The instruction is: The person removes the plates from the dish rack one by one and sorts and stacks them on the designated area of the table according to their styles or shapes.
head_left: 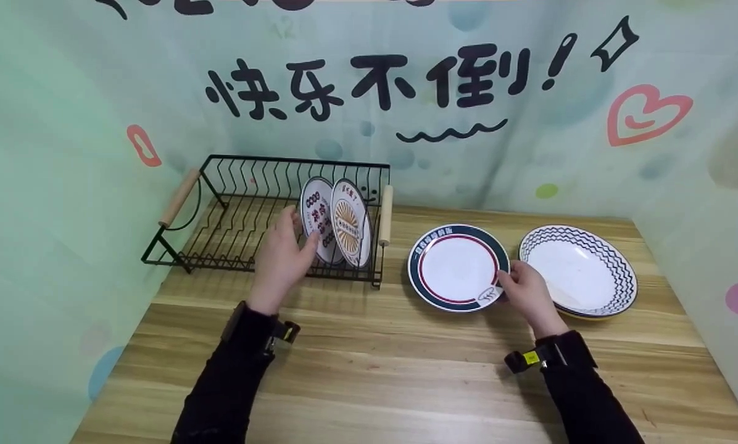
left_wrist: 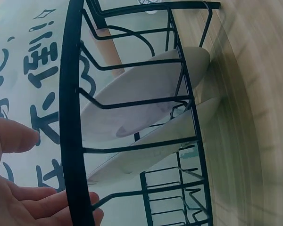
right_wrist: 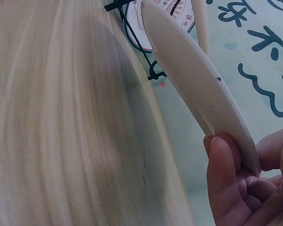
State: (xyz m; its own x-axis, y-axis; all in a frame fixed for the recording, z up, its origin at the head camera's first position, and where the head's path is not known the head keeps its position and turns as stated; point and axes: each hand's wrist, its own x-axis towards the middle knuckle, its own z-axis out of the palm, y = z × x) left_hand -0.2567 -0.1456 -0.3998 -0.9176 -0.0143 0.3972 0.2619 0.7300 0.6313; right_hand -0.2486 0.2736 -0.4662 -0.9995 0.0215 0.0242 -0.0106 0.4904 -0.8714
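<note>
the black wire dish rack (head_left: pixel 245 209) stands at the table's (head_left: pixel 369 370) back left, against the left wall, with 2 small plates (head_left: pixel 338 219) upright in its right end and bare slots to their left. the left hand (head_left: pixel 279 256) reaches over the rack's front rail, fingers relaxed and spread, thumb touching the nearer small plate. right of the rack, the navy-rimmed plate (head_left: pixel 458 266) is tilted up off the wood; the right hand (head_left: pixel 526 290) pinches its near right edge, thumb under the rim. the zigzag-rimmed plate (head_left: pixel 582 271) lies just beside it near the right wall. bare wood runs across the front.
</note>
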